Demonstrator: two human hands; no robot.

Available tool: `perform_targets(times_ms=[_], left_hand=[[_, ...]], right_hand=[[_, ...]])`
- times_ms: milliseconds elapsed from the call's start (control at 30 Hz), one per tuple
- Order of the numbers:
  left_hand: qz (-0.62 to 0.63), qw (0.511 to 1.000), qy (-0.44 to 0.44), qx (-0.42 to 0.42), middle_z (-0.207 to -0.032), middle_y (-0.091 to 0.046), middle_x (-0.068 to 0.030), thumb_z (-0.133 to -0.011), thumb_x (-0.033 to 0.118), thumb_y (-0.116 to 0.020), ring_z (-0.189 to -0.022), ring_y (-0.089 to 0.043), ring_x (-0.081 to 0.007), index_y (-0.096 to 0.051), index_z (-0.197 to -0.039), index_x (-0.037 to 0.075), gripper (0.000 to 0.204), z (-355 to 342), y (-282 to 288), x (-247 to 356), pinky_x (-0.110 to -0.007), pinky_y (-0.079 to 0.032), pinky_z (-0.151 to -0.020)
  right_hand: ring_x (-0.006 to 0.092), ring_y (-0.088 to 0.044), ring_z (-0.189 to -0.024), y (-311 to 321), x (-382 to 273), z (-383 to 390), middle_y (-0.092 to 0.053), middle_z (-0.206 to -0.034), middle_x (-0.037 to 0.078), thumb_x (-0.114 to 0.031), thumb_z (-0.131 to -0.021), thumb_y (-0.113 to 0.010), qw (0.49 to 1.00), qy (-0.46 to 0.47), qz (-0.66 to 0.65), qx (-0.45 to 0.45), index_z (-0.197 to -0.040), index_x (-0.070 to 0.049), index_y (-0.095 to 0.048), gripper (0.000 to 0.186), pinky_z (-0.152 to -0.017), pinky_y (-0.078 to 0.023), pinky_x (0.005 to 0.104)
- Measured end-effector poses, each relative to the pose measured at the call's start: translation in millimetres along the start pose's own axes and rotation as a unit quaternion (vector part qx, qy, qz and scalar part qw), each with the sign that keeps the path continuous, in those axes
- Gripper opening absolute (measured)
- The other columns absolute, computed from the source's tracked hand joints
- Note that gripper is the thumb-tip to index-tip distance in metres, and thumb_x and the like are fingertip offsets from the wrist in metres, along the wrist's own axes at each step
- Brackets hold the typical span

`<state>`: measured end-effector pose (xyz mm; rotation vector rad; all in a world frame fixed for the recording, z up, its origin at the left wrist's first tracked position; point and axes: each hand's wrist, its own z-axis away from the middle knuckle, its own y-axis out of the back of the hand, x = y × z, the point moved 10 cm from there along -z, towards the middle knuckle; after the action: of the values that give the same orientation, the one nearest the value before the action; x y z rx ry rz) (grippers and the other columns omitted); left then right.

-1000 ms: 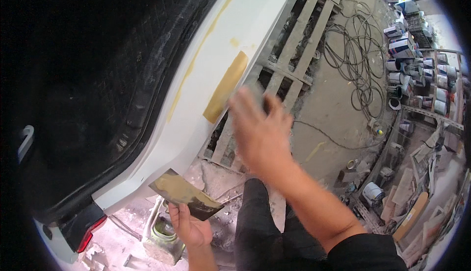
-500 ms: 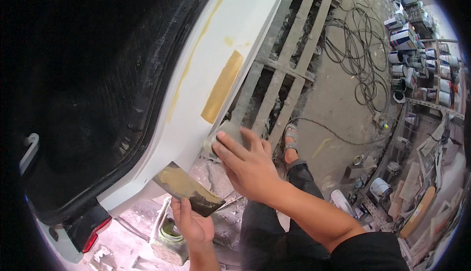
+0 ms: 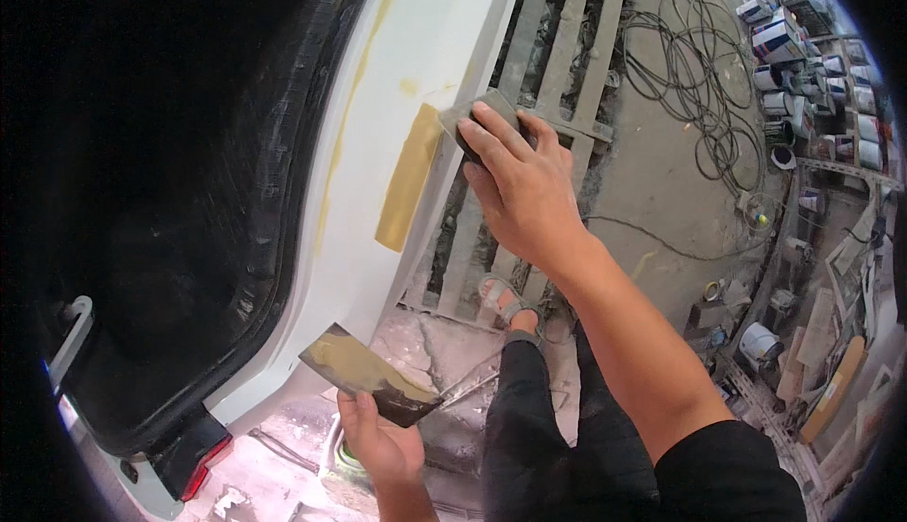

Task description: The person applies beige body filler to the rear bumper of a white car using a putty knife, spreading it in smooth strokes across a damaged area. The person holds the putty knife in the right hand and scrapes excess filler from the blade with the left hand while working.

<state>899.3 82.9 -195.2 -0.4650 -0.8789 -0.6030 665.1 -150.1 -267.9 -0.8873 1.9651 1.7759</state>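
"Dark tan-smeared plate (image 3: pixel 370 376)?"
"Right of white panel (image 3: pixel 435 12), near end; long axis far left to near right; left hand (image 3: pixel 384 442), half open, pinches its edge."
"Grey spreader (image 3: pixel 454 118)?"
"Far end of tan patch (image 3: pixel 408 177); right hand (image 3: pixel 529 187) holds it, fingers curled."

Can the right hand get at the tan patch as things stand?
Probably yes: the right hand holds a spreader by the upper end of the tan patch, nothing visible between them; the left hand and its plate sit lower.

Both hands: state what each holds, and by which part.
Left hand: the smeared dark plate, by its lower edge. Right hand: the flat grey spreader, gripped across its visible face.
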Motion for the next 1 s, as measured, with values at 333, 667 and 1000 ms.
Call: perform_targets(times_ms=[333, 667, 1000], left_hand=[[-0.026, 0.999, -0.007, -0.02, -0.128, -0.062, -0.012, -0.107, 0.013, -0.051, -0.117, -0.061, -0.024, -0.048, -0.14, 0.003, 0.034, -5.3, 5.7, -2.9, -0.043, -0.05, -0.103], [-0.054, 0.998, -0.005, -0.01, -0.129, -0.061, -0.0127, -0.108, 0.013, -0.05, -0.118, -0.061, -0.0252, -0.046, -0.142, 0.003, 0.036, 0.7, 4.0, -9.5, -0.044, -0.051, -0.103], [-0.063, 0.997, -0.009, -0.031, -0.13, -0.062, -0.0126, -0.108, 0.013, -0.05, -0.117, -0.062, -0.024, -0.047, -0.141, 0.003, 0.035, 1.7, -1.3, -10.7, -0.044, -0.051, -0.103]], right_hand=[[0.0438, -0.048, -0.135, 2.4, -42.6, 44.7, -0.053, -0.154, 0.007, -0.008, -0.079, -0.08, 0.98, 0.102, -0.163, 0.046, -0.138, -0.016, -0.063, 0.062, -0.111, -0.039, 0.0539], [0.0404, -0.047, -0.14, -29.0, -32.3, 32.9, -0.052, -0.156, 0.008, -0.002, -0.083, -0.074, 0.96, 0.122, -0.24, -0.078, -0.141, -0.015, -0.061, 0.061, -0.115, -0.037, 0.0539], [0.0434, -0.047, -0.138, -22.8, -16.3, 22.4, -0.054, -0.154, 0.004, -0.006, -0.084, -0.075, 0.962, 0.079, -0.262, -0.021, -0.138, -0.016, -0.062, 0.056, -0.111, -0.038, 0.0543]])
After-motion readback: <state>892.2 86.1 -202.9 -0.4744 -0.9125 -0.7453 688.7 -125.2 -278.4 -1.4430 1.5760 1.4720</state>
